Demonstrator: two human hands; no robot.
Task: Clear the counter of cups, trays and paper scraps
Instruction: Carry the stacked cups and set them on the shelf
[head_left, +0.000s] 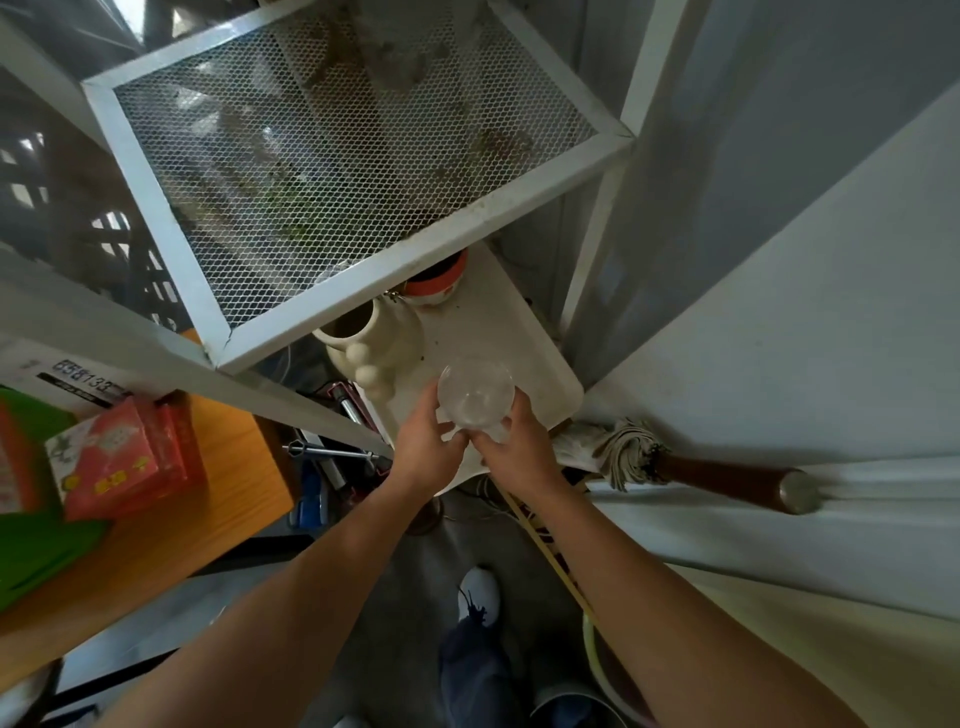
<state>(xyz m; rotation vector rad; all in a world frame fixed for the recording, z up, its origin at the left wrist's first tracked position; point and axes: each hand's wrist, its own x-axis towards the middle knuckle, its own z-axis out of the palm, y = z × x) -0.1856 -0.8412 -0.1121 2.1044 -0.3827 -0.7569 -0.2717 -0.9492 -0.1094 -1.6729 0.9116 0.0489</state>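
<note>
Far to the left of the fingers, a red printed cardboard box lies on the orange wooden table, apart from the work in hand. Nearer, just up and left of the fingers, a cream ceramic jug with a knobbly handle stands on the white plastic tray, tucked under a white-framed metal mesh shelf, probably as storage out of the way.

The left hand curls its fingers round the lower left side of a clear plastic cup, and the right hand closes on its base from the other side. Both hands grip the cup. It is tilted, mouth toward the camera, above the tray's near end; whether it touches the tray is unclear. Two hands likely steady a thin, easily crushed wall.

Right of the fingers, a rolled beige cloth on a brown wooden handle lies against the pale wall.
</note>
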